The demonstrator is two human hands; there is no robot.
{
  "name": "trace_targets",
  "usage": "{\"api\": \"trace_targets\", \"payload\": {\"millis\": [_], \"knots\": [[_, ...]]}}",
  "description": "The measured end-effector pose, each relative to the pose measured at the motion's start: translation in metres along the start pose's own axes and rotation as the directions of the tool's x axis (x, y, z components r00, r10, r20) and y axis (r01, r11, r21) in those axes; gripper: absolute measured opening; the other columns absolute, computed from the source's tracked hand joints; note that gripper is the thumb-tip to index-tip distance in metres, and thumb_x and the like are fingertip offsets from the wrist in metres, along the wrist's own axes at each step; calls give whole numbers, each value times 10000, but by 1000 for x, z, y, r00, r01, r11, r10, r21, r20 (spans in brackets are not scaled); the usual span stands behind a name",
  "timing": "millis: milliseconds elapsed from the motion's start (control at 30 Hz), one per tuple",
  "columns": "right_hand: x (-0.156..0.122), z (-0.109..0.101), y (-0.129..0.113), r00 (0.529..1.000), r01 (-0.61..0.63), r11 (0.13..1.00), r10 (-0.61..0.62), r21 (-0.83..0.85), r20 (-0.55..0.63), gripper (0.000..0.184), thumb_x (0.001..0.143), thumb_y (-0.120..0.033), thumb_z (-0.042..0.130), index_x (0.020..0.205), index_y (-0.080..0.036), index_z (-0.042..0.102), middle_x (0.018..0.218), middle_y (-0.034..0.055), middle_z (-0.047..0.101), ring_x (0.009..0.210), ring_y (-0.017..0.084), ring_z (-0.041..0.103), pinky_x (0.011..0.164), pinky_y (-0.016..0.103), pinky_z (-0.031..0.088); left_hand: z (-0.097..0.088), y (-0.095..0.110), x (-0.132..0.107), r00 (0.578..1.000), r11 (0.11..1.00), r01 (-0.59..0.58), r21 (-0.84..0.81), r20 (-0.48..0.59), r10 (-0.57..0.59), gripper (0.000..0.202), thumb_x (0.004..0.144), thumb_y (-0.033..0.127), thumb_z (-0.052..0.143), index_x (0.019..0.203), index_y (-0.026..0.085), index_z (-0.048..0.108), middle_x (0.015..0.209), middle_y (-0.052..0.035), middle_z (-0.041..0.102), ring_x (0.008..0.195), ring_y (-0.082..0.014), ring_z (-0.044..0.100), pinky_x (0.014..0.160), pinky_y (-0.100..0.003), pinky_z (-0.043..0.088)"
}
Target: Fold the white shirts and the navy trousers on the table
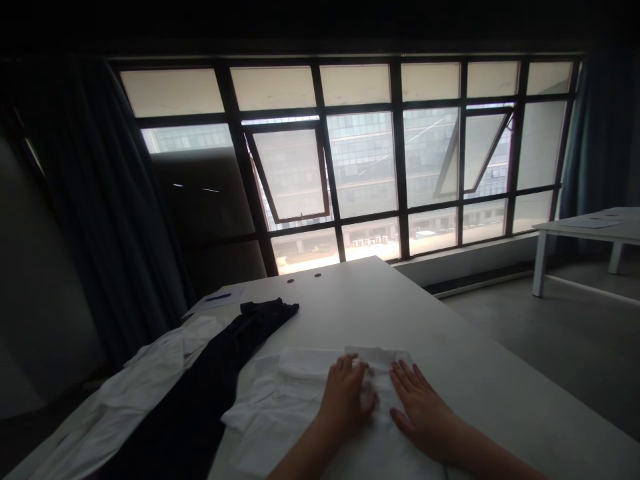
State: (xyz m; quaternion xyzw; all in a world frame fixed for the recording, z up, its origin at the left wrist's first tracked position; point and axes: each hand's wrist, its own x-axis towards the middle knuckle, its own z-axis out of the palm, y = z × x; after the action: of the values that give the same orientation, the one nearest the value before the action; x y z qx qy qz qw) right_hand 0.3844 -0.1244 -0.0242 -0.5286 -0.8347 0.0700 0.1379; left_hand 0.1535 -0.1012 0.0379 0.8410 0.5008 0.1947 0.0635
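Head view: the white cloth (287, 397) lies on the near part of the counter (360, 307), beside a dark garment (200, 390). I see the right hand (424, 412) flat on it, fingers nearly together, thumb out; the left hand (345, 397) bends its fingers over it, pinching or not I can't tell.

White desks (360, 300) and gridded windows (363, 160) suggest an office-like room.
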Motion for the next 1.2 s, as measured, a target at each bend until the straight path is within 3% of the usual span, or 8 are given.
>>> {"api": "trace_targets", "payload": {"millis": [100,267,467,633,733,833,967,1200], "knots": [[0,0,0,1000,-5,1000,5,10,-3,784,986,-652,300,1575,-137,257,1645,116,170,1527,322,91,1249,517,66,2,-22,41,939,941,338,-28,-53,-339,515,907,387,520,1395,226,506,1475,-102,474,1351,-265,418,1122,-359,305],[0,1,0,1000,-20,1000,20,17,-6,800,980,-660,305,1573,-123,268,1646,126,176,1529,323,79,1250,509,66,24,-41,74,862,861,505,-49,-18,-507,358,951,439,482,1154,188,635,1251,-153,630,1144,-292,595,943,-386,430],[2,-3,0,998,-3,1000,5,29,-65,749,960,-615,408,1534,-135,386,1609,140,329,1507,327,206,1243,530,63,38,-40,73,887,881,448,-151,-48,-459,302,1044,395,354,1039,214,596,1031,-76,717,961,-199,661,786,-262,426],[19,-9,-1,968,-148,987,157,58,-194,483,955,-448,435,1307,-178,625,1398,139,588,1338,287,485,1224,497,177,33,-33,68,918,909,363,-208,-91,-387,208,1059,341,362,1075,237,542,964,-49,730,898,-186,684,728,-240,415],[34,-11,0,961,-166,984,175,62,-213,540,933,-430,450,1378,-146,570,1473,151,523,1412,299,397,1222,475,187,28,-26,67,925,920,335,-204,-114,-363,192,1061,298,343,1099,245,524,987,-52,728,921,-189,686,742,-241,413],[47,-11,4,975,-176,983,182,58,-126,679,948,-489,404,1496,-89,434,1577,152,392,1492,295,258,1231,460,153,25,-22,67,926,928,332,-170,-129,-355,230,1069,281,295,1128,242,514,1027,-67,722,937,-191,683,754,-249,413],[57,-10,7,978,-208,977,208,40,2,772,970,-579,293,1542,-63,341,1601,158,338,1498,287,249,1235,465,97,23,-26,66,925,931,354,-88,-113,-363,232,1069,273,301,1158,232,511,1045,-73,717,939,-190,683,754,-253,419],[56,-5,9,981,-190,982,190,-1,44,792,980,-606,198,1574,-86,264,1638,137,243,1520,290,174,1228,512,42,29,-33,63,919,913,393,109,-27,-393,241,1028,212,389,1211,196,545,1121,-113,674,936,-210,690,776,-272,463]]}}
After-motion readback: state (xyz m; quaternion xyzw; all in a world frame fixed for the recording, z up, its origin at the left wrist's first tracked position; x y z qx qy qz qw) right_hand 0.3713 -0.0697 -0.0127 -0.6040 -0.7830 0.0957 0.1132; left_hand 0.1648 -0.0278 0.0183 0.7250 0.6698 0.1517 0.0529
